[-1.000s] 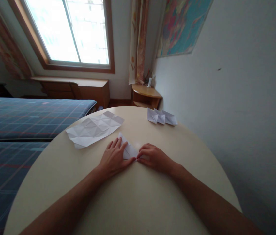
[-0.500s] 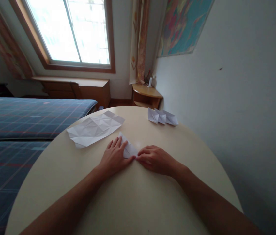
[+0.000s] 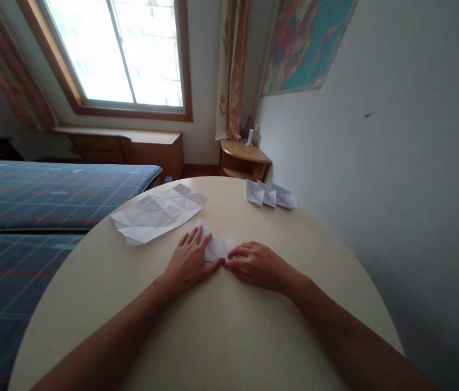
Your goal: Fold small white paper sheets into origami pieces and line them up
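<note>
A small folded sheet of white paper, roughly triangular, lies on the pale round table. My left hand rests flat over its left part, fingers spread, thumb along the near edge. At the paper's right corner, my right hand has its fingers bent together in a pinch on the tip. Part of the paper is hidden under the left palm and the right fingertips.
A larger creased white sheet lies at the table's far left. Several folded paper pieces stand at the far right. A bed with a plaid cover borders the table on the left, and a wall rises on the right.
Hardly anything differs. The right fingertips have shifted very slightly at the paper's corner, while the left hand stays in place.
</note>
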Motion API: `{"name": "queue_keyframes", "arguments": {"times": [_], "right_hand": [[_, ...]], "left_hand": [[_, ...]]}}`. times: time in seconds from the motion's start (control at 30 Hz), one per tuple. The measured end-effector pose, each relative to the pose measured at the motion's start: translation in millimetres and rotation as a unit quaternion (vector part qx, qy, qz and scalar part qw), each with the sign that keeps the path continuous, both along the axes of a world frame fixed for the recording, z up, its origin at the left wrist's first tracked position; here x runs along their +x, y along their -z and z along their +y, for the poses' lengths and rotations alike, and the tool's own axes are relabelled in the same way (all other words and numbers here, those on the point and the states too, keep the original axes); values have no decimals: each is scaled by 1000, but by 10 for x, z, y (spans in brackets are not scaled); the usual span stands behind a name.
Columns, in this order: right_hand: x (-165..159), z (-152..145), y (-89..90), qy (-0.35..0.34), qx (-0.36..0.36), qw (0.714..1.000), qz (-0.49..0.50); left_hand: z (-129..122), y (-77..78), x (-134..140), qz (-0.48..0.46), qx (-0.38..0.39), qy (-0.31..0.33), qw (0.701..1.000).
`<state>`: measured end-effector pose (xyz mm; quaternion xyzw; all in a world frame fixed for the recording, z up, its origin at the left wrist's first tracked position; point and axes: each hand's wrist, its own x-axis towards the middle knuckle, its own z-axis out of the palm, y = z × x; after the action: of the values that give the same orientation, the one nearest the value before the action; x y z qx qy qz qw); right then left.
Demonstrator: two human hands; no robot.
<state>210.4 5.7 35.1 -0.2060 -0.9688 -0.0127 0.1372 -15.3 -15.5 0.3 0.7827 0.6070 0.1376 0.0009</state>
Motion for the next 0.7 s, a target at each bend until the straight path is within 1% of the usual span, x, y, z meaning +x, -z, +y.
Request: {"name": "queue_keyframes", "arguments": {"times": [0.37,0.53,0.7], "right_hand": [[39,18,-34,-3,-32,999,34],[85,37,-40,2,-42,999,28],[127,53,-83,-6,-65,997,33]], "left_hand": [[10,2,-5,-5,2,3,1000],[6,-1,-9,-5,0,5,1000],[4,-5,-9,-5,0,4,1000]]}}
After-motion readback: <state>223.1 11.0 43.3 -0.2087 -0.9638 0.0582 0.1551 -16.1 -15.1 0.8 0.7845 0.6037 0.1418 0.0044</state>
